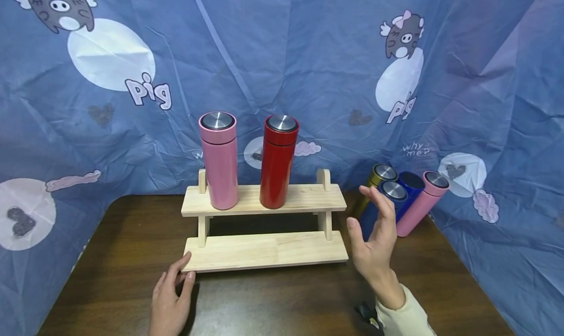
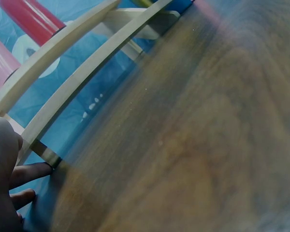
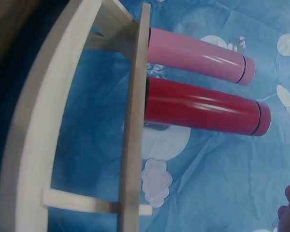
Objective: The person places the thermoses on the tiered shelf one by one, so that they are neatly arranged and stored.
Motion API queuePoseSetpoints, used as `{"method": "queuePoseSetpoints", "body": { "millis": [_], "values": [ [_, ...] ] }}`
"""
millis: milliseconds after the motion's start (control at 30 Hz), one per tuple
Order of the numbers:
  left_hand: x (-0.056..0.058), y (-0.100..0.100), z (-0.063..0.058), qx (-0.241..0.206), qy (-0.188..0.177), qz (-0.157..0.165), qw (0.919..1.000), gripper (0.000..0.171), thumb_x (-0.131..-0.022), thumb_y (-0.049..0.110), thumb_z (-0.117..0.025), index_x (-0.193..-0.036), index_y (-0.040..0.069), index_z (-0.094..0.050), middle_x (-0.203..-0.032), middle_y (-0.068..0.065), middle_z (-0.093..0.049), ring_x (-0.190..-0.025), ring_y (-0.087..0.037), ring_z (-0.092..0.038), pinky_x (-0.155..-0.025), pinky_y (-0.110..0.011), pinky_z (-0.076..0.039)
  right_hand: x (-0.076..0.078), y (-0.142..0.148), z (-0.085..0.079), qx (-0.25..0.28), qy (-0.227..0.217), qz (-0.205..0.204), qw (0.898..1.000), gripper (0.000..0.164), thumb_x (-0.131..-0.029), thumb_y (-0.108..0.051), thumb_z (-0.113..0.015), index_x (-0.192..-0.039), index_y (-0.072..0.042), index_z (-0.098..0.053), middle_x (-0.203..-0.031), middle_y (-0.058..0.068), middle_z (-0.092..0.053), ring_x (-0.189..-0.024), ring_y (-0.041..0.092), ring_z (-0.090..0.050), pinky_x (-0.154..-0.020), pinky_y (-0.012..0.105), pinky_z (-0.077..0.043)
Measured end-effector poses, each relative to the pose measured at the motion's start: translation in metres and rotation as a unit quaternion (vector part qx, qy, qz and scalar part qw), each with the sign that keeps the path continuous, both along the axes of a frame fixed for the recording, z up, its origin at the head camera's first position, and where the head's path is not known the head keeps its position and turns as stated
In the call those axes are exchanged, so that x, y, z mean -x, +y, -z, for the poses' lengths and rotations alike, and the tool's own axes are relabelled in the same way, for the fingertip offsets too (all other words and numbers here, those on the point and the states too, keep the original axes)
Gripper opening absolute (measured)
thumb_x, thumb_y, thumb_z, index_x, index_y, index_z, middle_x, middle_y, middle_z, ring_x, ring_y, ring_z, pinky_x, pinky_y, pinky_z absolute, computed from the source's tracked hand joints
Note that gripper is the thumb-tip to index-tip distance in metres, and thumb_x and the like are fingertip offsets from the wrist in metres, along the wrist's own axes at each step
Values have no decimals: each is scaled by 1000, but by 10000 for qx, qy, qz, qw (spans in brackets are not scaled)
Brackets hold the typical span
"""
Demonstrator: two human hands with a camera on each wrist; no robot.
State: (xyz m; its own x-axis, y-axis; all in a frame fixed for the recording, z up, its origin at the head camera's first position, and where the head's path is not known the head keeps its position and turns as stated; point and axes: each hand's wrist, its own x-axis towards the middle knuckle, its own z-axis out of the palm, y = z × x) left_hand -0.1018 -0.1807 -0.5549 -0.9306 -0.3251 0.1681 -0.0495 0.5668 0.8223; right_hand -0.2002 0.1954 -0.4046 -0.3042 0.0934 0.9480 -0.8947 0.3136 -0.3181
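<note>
Both hands are seen with relaxed, straight fingers and nothing is gripped. By the left hand [image 1: 169,301], laid flat on the brown table [image 1: 286,301], the front left corner of the wooden shelf's [image 1: 264,250] lower board is touched. Raised just off that board's right end, the right hand [image 1: 374,238] is held spread. On the upper board beyond both hands, a pink bottle [image 1: 219,162] and a red bottle [image 1: 277,162] are stood upright, near each other. Behind the right hand, four more bottles [image 1: 403,196] are clustered against the blue cloth [image 1: 308,57].
</note>
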Motion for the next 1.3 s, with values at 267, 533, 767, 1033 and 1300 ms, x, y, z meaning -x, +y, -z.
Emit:
{"method": "queuePoseSetpoints", "body": {
  "millis": [267,533,767,1033,1300],
  "values": [
    [0,-2,0,9,103,-37,9999,45,-111,12,-64,-156,8,-59,-155,-27,-62,-123,-53,-72,-128,-67,-27,-5,17,9,381,-134,74,9992,65,-107,-22,-75,-139,27,-46,-133,21,-68,-133,24,-64,-120,36,-46],
    [-1,-2,2,18,134,-74,9999,45,-111,12,-64,-156,8,-59,-154,-27,-63,-123,-53,-72,-129,-65,-27,-2,37,16,801,-184,244,9963,59,-104,-12,-76,-137,27,-47,-131,18,-70,-128,25,-66,-117,33,-48],
    [-1,-2,1,-19,114,-113,9999,45,-111,12,-65,-156,9,-59,-154,-26,-63,-123,-53,-72,-129,-64,-27,-3,46,12,940,-414,1029,9894,53,-96,-7,-76,-137,21,-57,-133,11,-68,-126,22,-62,-114,31,-48],
    [-1,-1,1,18,62,-33,10000,45,-112,12,-64,-156,8,-58,-158,-27,-59,-124,-56,-71,-128,-67,-26,-8,51,6,658,-794,2105,9721,60,-82,1,-80,-137,16,-62,-133,8,-64,-129,6,-53,-112,28,-41],
    [-1,0,1,4,186,-44,9998,44,-111,11,-65,-155,8,-60,-155,-26,-62,-122,-54,-72,-128,-67,-28,2,59,17,500,-932,2198,9698,65,-79,4,-83,-139,16,-62,-130,36,-58,-127,5,-49,-109,25,-38]
  ]
}}
